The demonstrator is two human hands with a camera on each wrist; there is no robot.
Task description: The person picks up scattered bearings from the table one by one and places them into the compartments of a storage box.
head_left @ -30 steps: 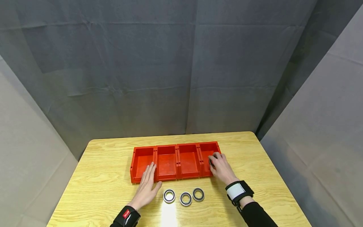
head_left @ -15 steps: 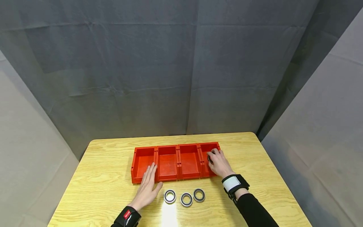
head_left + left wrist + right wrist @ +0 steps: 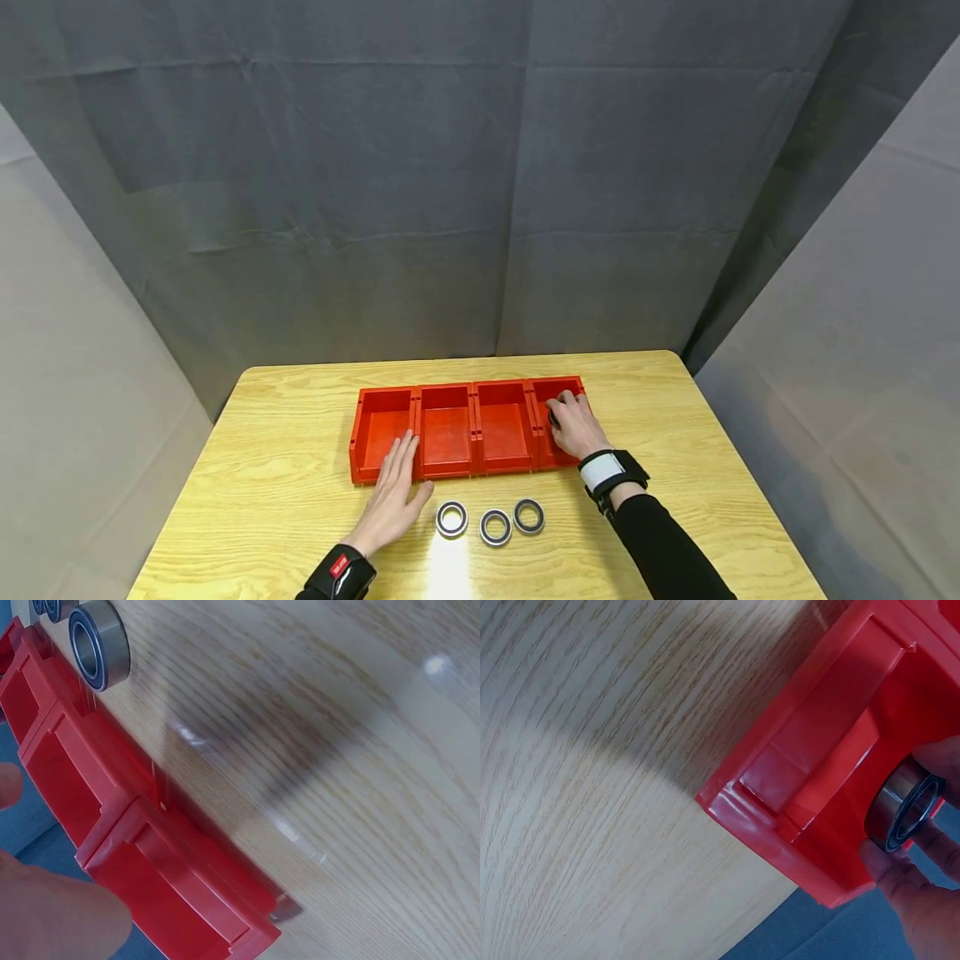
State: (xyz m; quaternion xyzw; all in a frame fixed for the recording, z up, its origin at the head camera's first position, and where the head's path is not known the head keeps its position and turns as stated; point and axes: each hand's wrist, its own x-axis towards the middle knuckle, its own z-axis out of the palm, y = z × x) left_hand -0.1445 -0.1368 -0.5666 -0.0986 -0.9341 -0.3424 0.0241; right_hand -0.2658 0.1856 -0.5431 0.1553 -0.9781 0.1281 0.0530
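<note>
My right hand (image 3: 579,427) pinches a ball bearing (image 3: 904,802) by its rim, between thumb and fingers, inside the rightmost red bin (image 3: 810,750). In the head view the hand covers most of that bearing. My left hand (image 3: 387,502) lies with straight fingers at the front of the leftmost red bin (image 3: 370,473), its fingertips by the wall shared with the neighbouring bin. Three more bearings lie flat on the table in front of the bins: a left one (image 3: 452,533), a middle one (image 3: 495,542) and a right one (image 3: 528,528).
Two middle red bins (image 3: 447,433) join the outer ones in a single row. All stand on a wood-grain table (image 3: 285,500). A grey cloth (image 3: 375,250) hangs behind the table, with pale panels (image 3: 862,350) at both sides.
My right hand has moved slightly left and farther into the rightmost bin, carrying the bearing. The left hand stays put beside the leftmost bin.
</note>
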